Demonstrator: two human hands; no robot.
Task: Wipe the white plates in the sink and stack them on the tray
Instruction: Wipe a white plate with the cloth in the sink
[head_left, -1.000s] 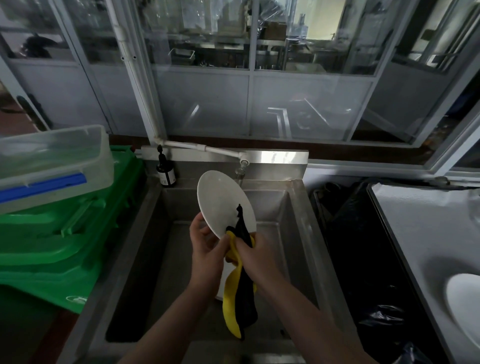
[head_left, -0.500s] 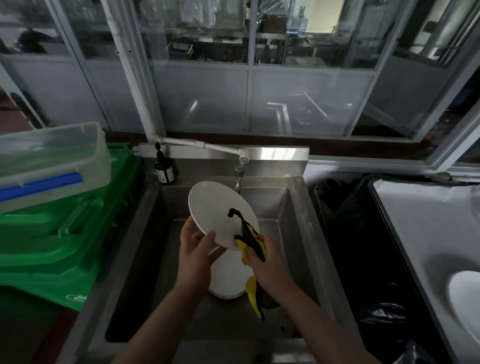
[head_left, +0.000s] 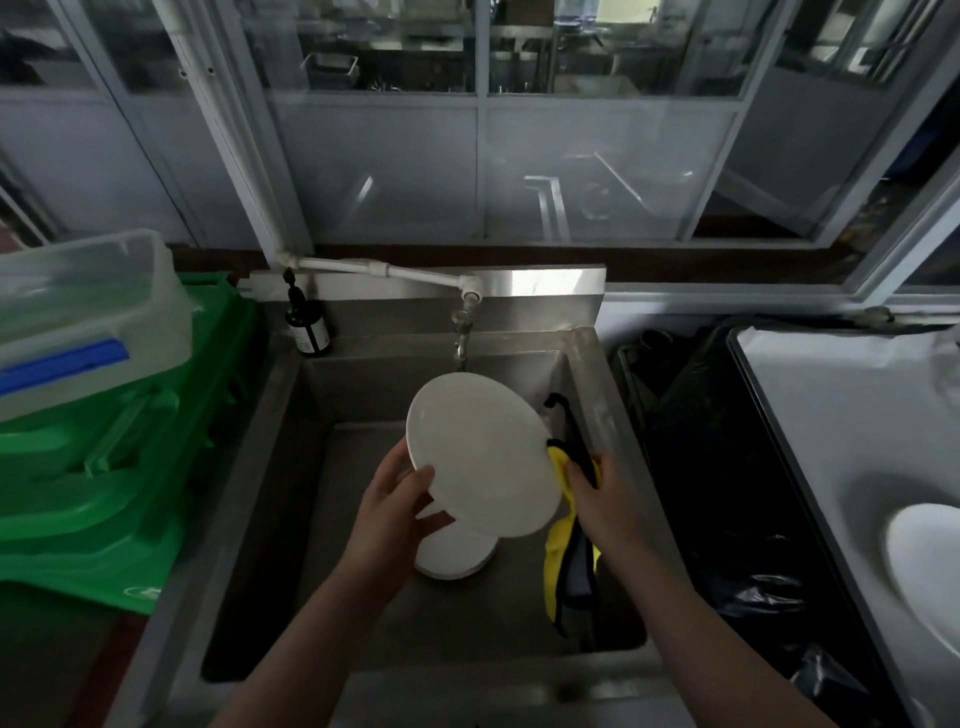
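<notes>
cloth (head_left: 570, 525) slid off the plate (head_left: 480, 457), right hand (head_left: 597, 499) partly hiding it.

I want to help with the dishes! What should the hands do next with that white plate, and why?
Probably carry the held plate right to the tray, beside the plate already there. The left hand grips its rim above the sink, and the right hand holds the yellow cloth at its edge, off the face, so wiping looks done. Another plate waits below.
</notes>
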